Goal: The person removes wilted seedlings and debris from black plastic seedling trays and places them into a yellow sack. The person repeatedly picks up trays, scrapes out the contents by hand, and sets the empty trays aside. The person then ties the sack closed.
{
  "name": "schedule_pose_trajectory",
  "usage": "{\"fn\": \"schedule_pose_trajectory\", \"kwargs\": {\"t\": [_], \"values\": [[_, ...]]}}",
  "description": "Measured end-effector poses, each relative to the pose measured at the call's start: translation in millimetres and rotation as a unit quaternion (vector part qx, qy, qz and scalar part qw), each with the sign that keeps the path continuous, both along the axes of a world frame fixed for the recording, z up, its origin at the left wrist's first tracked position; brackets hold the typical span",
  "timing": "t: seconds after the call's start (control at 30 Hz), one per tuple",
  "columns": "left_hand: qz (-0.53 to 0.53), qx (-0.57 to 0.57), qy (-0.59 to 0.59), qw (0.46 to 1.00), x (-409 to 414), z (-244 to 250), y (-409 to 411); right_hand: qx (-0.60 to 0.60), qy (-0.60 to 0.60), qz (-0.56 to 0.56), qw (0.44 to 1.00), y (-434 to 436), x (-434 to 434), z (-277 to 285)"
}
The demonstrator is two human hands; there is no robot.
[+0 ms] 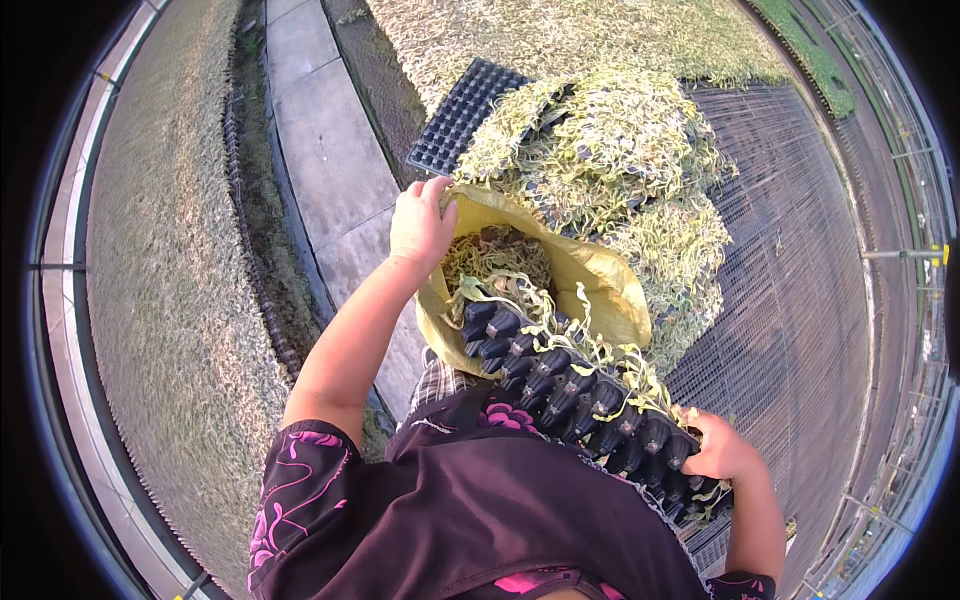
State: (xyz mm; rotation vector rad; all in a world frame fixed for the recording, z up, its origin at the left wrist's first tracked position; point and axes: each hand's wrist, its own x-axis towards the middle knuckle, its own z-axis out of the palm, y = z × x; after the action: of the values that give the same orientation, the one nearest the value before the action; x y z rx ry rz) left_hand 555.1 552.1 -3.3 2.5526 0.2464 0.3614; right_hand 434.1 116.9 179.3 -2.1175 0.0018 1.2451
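My left hand (424, 221) grips the upper left rim of a yellow woven sack (600, 289), whose mouth gapes wide. Withered plants and soil (499, 259) lie inside it. My right hand (716, 444) is closed on the right end of a black plastic seedling tray (577, 397). The tray is tilted against my front, with the undersides of its cells facing me. Pale, wilted seedlings (585, 337) hang along its upper edge. Its left end reaches over the sack's near rim.
Beyond the sack stands a heap of trays with wilted seedlings (622, 157). A bare black cell tray (469, 112) leans at its left. Concrete slabs (337, 142) form a path on the left, beside a long bed of dry plants (172, 300). A slatted mesh bench (787, 225) lies right.
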Motion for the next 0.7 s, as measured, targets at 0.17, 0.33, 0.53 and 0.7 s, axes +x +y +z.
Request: {"fn": "schedule_pose_trajectory", "kwargs": {"t": [0.17,0.33,0.53,0.7], "values": [[-0.26,-0.131,0.09,0.953,-58,9,-55,0.019,0.066,-0.05,0.996,-6,42,-7],[-0.274,0.136,0.475,0.825,-79,-4,-63,-0.065,-0.003,0.011,0.998,-3,84,0],[-0.462,0.156,0.546,0.681,-122,21,-70,-0.14,-0.078,0.118,0.98,4,117,9],[-0.291,0.232,0.316,0.873,-78,-31,-122,-0.14,-0.09,0.112,0.98,18,126,16]]}}
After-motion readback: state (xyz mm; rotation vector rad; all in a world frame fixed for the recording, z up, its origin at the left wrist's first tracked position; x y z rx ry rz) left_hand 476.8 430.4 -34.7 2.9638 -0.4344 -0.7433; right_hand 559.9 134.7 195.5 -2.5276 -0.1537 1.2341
